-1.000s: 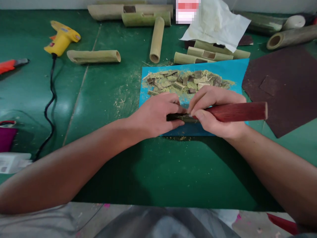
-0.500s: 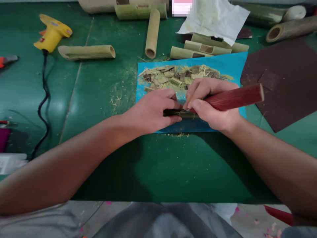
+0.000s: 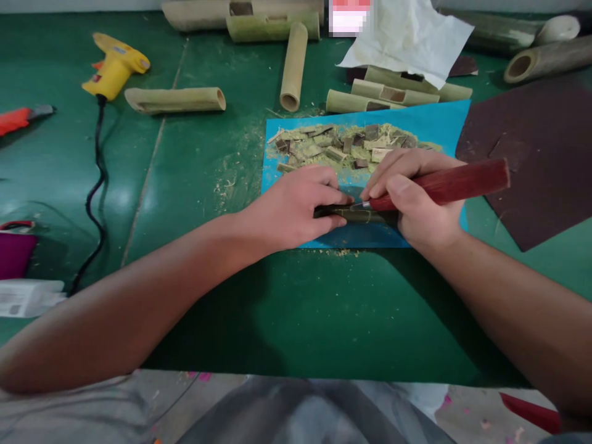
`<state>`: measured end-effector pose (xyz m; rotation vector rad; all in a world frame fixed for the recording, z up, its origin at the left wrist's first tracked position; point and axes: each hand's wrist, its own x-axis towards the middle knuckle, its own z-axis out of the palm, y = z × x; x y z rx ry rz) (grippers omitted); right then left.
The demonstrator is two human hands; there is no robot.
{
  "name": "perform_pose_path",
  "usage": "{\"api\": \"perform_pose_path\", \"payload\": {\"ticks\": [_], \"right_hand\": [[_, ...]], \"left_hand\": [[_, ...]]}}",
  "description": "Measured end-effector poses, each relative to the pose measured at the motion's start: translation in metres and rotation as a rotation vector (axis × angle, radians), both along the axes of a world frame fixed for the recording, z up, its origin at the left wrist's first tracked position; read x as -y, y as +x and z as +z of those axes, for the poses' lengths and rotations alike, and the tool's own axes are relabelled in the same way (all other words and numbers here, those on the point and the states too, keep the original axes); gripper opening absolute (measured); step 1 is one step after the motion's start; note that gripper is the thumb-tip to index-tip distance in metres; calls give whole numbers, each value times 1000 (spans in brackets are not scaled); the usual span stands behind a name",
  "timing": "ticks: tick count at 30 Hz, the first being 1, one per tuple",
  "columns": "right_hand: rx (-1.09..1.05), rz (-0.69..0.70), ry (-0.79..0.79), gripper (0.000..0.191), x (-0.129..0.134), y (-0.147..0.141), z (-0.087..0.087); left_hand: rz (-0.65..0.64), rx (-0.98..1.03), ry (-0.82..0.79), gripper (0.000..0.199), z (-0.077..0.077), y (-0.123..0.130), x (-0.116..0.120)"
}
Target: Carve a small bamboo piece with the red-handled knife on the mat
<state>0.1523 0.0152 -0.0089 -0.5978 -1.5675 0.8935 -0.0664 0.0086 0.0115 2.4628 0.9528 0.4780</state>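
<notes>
"Between the thumb and fingers of your right hand (image 3: 428, 206), what is clamped?"

"Your tool (image 3: 462, 183). Its red handle slants up to your right; its metal blade (image 3: 359, 206) points left."

"And your left hand (image 3: 303, 203)?"

"Closed on the dark bamboo tube (image 3: 370, 216): fingers along the far side, thumb along the near side."

"Where is the tube in relation to your tool?"

"Crosswise before you, over the near part of the blue sheet (image 3: 441, 123). The blade tip sits at its upper side, just beside your left fingertips. Whether it is pressed into the surface, you cannot tell from this view."

"What is located beyond your hands?"

"Bamboo chips (image 3: 346, 145), spread on the far part of the sheet. At the sheet's right edge, brown board (image 3: 531, 166). Behind the sheet, cut tubes (image 3: 416, 97), some partly under white paper (image 3: 407, 40)."

"And to your left, on the green table (image 3: 324, 320)?"

"One pale tube (image 3: 176, 100), then the yellow glue gun (image 3: 115, 68) with its black cord (image 3: 100, 111); the orange cutter (image 3: 18, 120) is farthest left."
</notes>
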Motion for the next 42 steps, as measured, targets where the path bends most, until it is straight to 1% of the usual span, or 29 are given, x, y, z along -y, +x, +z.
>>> {"api": "perform_pose_path", "payload": {"ticks": [4,8,11,15,19,22,24,26,29,31,33,35,37,38,40,42], "right_hand": [[-2,-28,32,27,2,-1,-2],[10,-33,43,31,2,-3,3],[73,-46,-60,36,1,-4,10],[137,-51,-208,33,-4,-2,14],[160,-8,-272,33,-15,2,4],[109,42,-362,32,-22,2,-4],[63,40,-424,30,-23,-1,-5],[29,23,-468,27,-22,-4,-1],[2,-16,-550,25,-18,-7,10],[31,-48,-638,25,-16,-8,16],[66,-62,-686,26,-15,-8,19],[91,-58,-719,26,-16,-7,19],[91,-51,-727,25,-16,-7,17],[78,-54,-703,24,-15,-7,16],[54,-90,-599,23,-9,-7,17],[77,-143,-456,27,-2,-7,20]], "left_hand": [[-9,-14,14,17,0,0,-1],[-15,-18,25,17,0,0,-2],[-18,-7,39,19,-2,0,-2],[-10,-23,41,21,-2,0,-1],[1,-35,52,20,0,1,0],[10,-53,64,20,0,2,1],[10,-65,74,20,1,3,2],[8,-70,84,20,2,4,2],[0,-66,94,20,3,4,3],[-1,-65,107,20,3,4,3],[1,-68,120,20,3,4,3],[0,-64,131,19,2,4,3],[-6,-58,140,19,0,4,3],[-11,-56,145,19,0,4,3],[-17,-60,155,20,-2,4,2],[-26,-68,156,22,-3,3,1]]}}
